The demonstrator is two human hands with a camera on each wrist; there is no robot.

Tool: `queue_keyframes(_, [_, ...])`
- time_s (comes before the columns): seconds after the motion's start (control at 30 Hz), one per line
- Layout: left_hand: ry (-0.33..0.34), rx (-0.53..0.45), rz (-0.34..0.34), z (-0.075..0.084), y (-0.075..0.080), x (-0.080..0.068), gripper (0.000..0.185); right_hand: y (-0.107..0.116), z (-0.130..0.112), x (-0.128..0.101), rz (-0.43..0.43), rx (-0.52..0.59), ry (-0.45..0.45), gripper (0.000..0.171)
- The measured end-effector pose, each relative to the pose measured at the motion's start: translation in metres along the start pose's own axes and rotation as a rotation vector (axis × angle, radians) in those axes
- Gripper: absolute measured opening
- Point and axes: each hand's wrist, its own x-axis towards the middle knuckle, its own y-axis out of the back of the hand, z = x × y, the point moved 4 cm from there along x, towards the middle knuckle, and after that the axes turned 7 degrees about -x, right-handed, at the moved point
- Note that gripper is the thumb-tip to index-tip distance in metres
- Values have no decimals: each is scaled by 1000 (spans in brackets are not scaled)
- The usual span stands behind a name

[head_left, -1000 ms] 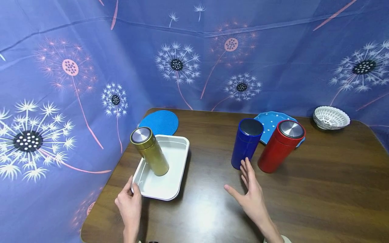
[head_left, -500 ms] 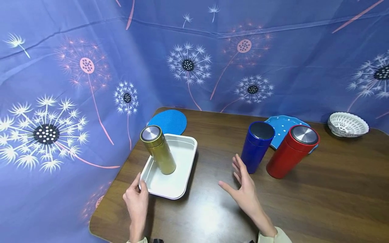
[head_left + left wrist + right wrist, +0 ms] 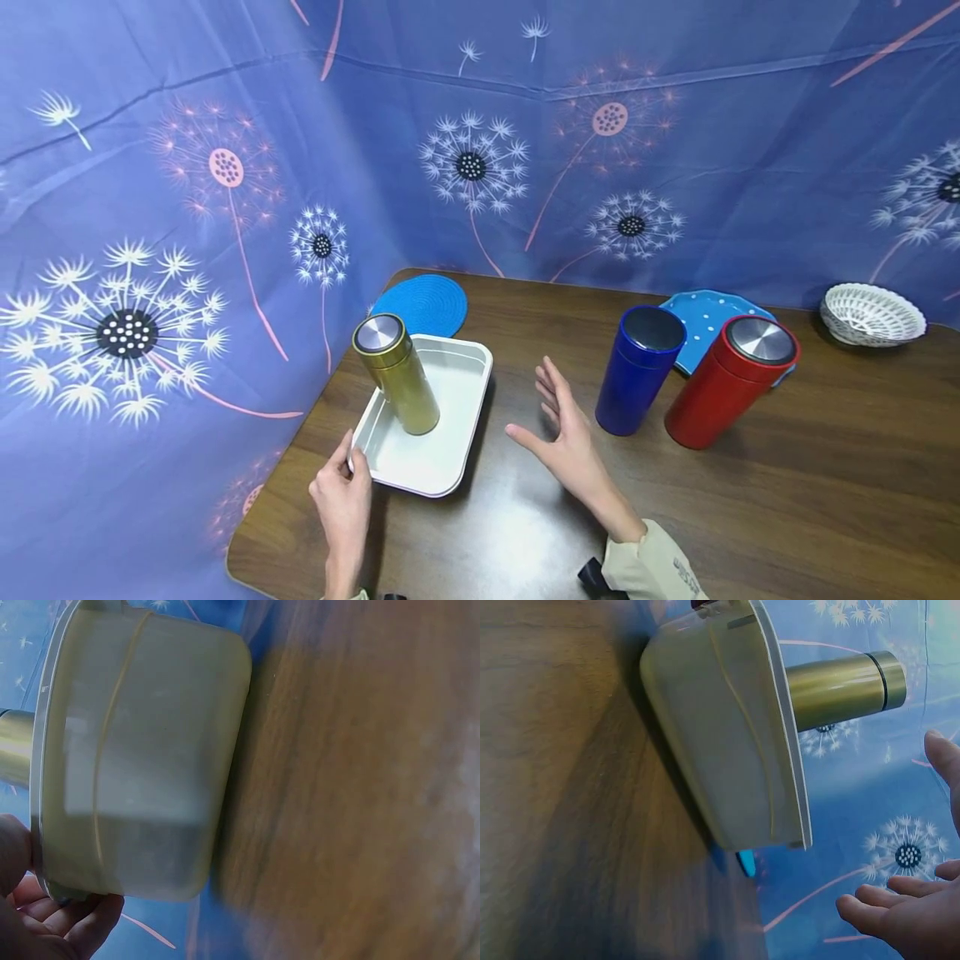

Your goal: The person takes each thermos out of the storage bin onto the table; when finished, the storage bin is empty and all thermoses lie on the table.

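i see my left hand (image 3: 341, 500) at the near left corner of the white tray (image 3: 457, 454), thumb and fingers pinching its rim; the left wrist view shows the fingers (image 3: 71, 930) curled under the tray's edge. my right hand (image 3: 566, 429) hovers above the wooden table (image 3: 787, 517), fingers straight and spread, holding nothing, between the tray and the blue canister (image 3: 637, 371).

the gold canister (image 3: 397, 375) stands upright inside the tray, towards its far left side, lid on. i judge that part as done: one canister is in the tray. the blue canister and the red canister (image 3: 727, 383) stand on the bare table, just beside each other and well apart from the tray, both with steel lids on. if the work is loading canisters into the tray, i judge it about a third through, with two left outside. my right hand is nearer the blue one but not touching it.

behind them lies a blue dotted plate (image 3: 701, 317), partly hidden by the two canisters. a round blue mat (image 3: 423, 304) lies beyond the tray's far end, and a white woven basket (image 3: 870, 315) sits at the far right.

on writing: none of the canisters shows a brand or label that i can read. there is small print on my right sleeve (image 3: 660, 567), too small to make out. the backdrop cloth (image 3: 150, 208) carries only dandelion patterns.
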Motion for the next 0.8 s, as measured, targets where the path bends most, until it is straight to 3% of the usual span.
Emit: queue_keyframes(0.8, [51, 6, -3, -1, 1, -3, 28, -49, -21, 43, -98, 78, 52, 95])
